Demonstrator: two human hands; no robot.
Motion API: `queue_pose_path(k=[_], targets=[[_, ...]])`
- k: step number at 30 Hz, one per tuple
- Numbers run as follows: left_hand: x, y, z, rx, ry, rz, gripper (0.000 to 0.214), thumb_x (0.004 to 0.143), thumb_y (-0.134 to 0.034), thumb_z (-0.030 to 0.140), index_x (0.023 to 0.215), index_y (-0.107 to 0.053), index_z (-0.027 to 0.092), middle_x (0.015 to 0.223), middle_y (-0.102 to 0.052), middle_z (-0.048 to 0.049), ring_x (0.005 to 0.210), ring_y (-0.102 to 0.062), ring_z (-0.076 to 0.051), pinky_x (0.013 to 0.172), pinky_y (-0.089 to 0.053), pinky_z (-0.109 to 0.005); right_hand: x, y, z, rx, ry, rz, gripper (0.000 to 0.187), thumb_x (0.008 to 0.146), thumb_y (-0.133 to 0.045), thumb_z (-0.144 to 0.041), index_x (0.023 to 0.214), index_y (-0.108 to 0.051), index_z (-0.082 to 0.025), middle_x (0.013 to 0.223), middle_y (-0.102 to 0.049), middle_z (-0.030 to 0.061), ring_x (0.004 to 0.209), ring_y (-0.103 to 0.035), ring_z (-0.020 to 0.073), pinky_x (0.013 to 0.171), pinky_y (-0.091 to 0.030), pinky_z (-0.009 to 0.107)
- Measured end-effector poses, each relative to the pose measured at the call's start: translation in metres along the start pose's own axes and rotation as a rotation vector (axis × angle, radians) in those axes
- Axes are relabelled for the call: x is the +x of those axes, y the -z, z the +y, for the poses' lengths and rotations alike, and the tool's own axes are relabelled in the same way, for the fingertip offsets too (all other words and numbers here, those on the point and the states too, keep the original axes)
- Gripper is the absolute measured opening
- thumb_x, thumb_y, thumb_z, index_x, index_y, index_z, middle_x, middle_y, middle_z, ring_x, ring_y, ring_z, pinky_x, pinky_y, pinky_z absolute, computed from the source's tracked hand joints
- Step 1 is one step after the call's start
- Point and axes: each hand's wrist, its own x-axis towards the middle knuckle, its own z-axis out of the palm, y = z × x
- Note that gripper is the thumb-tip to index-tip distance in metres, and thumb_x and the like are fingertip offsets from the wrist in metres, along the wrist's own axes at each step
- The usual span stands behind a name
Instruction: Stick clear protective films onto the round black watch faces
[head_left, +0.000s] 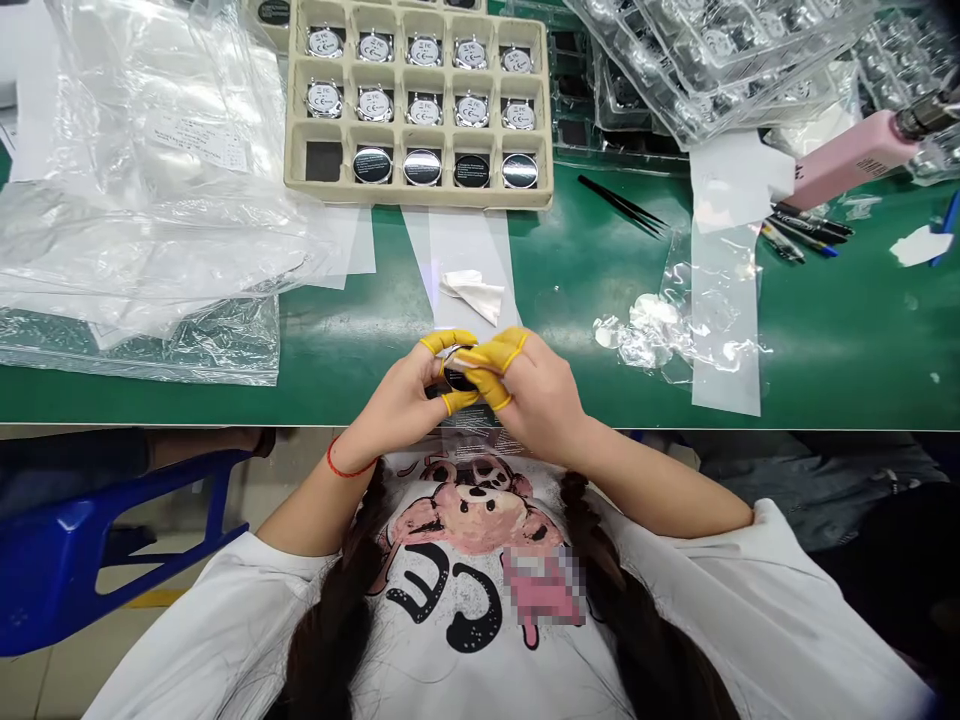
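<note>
The head view shows both hands close together at the near edge of the green surface (337,330). The left hand (401,400) is closed on a watch (459,380), gripping its rim between fingers and thumb, dark face up. The right hand (547,395) pinches a pale scrap (460,362) against that face; the fingertips partly hide both. Yellow finger cots (501,353) cover fingertips on each hand.

Just beyond the hands, a crumpled wipe (474,293) lies on white paper (491,245). Behind it stands a beige tray (420,197). Its front row carries four watches face up, to the right of a compartment showing its dark floor; the two rows behind hold watches with printed metal backs up.

To the right lie black tweezers (622,207), film scraps (649,325), a paper strip (726,345), pens (806,235) and a pink bottle (851,162), with stacked clear trays (720,60) behind. Plastic bags (150,250) spread across the left.
</note>
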Motion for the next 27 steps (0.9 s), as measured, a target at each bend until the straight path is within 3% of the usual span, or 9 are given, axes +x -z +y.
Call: queue_pose_path(k=[3, 8, 12, 16, 20, 23, 27], targets=[[0.0, 0.001, 0.0, -0.043, 0.037, -0.026, 0.058, 0.085, -0.08, 0.028, 0.135, -0.052, 0.019, 0.115, -0.072, -0.0071, 0.098, -0.073, -0.016, 0.087, -0.057, -0.025, 0.005, -0.006, 0.013, -0.014, -0.114, -0.018, 0.019, 0.104, -0.047, -0.029, 0.103, -0.063, -0.019, 0.09, -0.069, 0.0098, 0.085, -0.061, 0.0225, 0.072, -0.051, 0.034], [0.001, -0.001, 0.004, -0.078, 0.077, -0.028, 0.055, 0.084, -0.081, 0.027, 0.132, -0.054, 0.019, 0.108, -0.074, -0.0052, 0.095, -0.075, -0.017, 0.088, -0.059, -0.028, 0.019, 0.006, 0.024, 0.132, -0.284, -0.195, 0.019, 0.103, -0.048, -0.033, 0.104, -0.062, -0.021, 0.099, -0.07, 0.0101, 0.09, -0.062, 0.0225, 0.075, -0.051, 0.035], [0.002, -0.002, 0.009, -0.055, 0.11, -0.016, 0.057, 0.083, -0.083, 0.029, 0.13, -0.054, 0.018, 0.102, -0.074, -0.0048, 0.09, -0.074, -0.017, 0.084, -0.059, -0.029, 0.022, 0.02, 0.021, 0.199, -0.132, -0.177, 0.019, 0.104, -0.048, -0.027, 0.11, -0.065, -0.022, 0.098, -0.069, 0.0073, 0.091, -0.06, 0.0203, 0.081, -0.05, 0.035], [0.003, -0.003, 0.012, -0.028, 0.11, -0.022, 0.06, 0.079, -0.085, 0.026, 0.129, -0.053, 0.018, 0.105, -0.073, -0.005, 0.088, -0.071, -0.015, 0.078, -0.055, -0.025, 0.009, 0.024, 0.011, -0.001, 0.05, -0.216, 0.025, 0.102, -0.047, -0.02, 0.106, -0.071, -0.026, 0.098, -0.067, 0.007, 0.091, -0.055, 0.0213, 0.078, -0.046, 0.036], [0.002, -0.002, 0.014, 0.023, 0.124, -0.018, 0.058, 0.078, -0.082, 0.02, 0.128, -0.054, 0.017, 0.094, -0.072, -0.0016, 0.079, -0.067, -0.012, 0.072, -0.051, -0.022, -0.008, 0.022, 0.002, -0.11, 0.173, -0.102, 0.027, 0.101, -0.046, -0.014, 0.1, -0.072, -0.024, 0.094, -0.067, 0.0067, 0.093, -0.054, 0.0204, 0.079, -0.044, 0.035], [0.001, -0.001, 0.011, 0.022, 0.113, 0.003, 0.054, 0.079, -0.077, 0.016, 0.129, -0.055, 0.017, 0.093, -0.072, -0.0017, 0.079, -0.067, -0.012, 0.072, -0.051, -0.023, -0.018, 0.019, -0.005, -0.125, 0.171, -0.061, 0.026, 0.098, -0.049, -0.011, 0.095, -0.071, -0.024, 0.092, -0.068, 0.0059, 0.089, -0.055, 0.0201, 0.079, -0.045, 0.035], [0.002, -0.002, 0.008, -0.002, 0.097, 0.015, 0.055, 0.077, -0.079, 0.014, 0.127, -0.056, 0.018, 0.094, -0.073, -0.0011, 0.082, -0.069, -0.012, 0.075, -0.053, -0.023, -0.024, 0.02, -0.012, -0.039, 0.102, -0.04, 0.022, 0.097, -0.051, -0.012, 0.104, -0.069, -0.024, 0.092, -0.072, 0.0056, 0.084, -0.059, 0.0199, 0.075, -0.048, 0.035]])
